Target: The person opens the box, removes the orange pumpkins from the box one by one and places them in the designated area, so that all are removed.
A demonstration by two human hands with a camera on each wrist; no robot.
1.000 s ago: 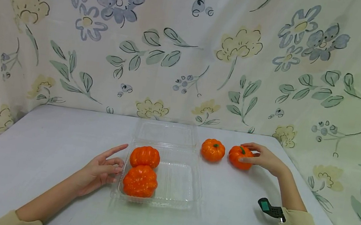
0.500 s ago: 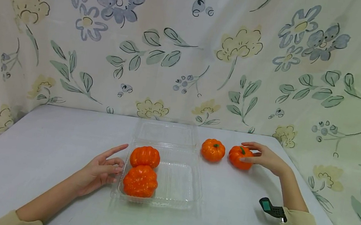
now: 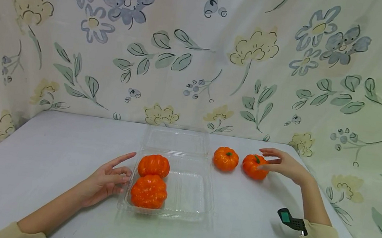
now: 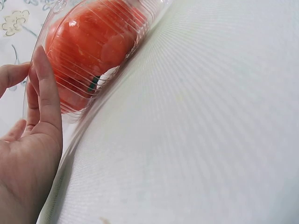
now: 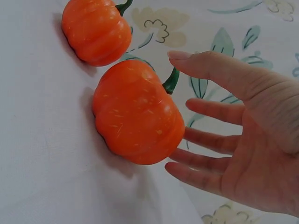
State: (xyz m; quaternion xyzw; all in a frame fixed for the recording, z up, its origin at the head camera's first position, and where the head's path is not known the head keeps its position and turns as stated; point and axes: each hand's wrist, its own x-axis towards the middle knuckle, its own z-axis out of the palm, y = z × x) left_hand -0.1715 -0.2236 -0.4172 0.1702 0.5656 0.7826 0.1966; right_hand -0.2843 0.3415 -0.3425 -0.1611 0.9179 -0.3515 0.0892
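Observation:
Beside the left wall of a clear plastic clamshell container [image 3: 189, 199], my left hand [image 3: 102, 184] has one finger extended. In the left wrist view its fingertips meet the container's ribbed side. Two orange pumpkins, a rear one [image 3: 153, 166] and a front one [image 3: 149, 191], sit in the container's left half. My right hand [image 3: 287, 168] is spread at the right side of another orange pumpkin [image 3: 252, 167] with a green stem. In the right wrist view the fingers [image 5: 205, 140] are apart, close to this pumpkin; whether any fingertip touches it I cannot tell.
One more orange pumpkin [image 3: 225, 159] stands between the container and the right-hand pumpkin. The container's lid [image 3: 176, 140] lies folded back behind it. A floral curtain [image 3: 196, 75] hangs along the back of the white table [image 3: 65, 138].
My right hand has loosened around the right-hand pumpkin and drawn slightly up and to the right. That pumpkin, the container and my left hand stay in place.

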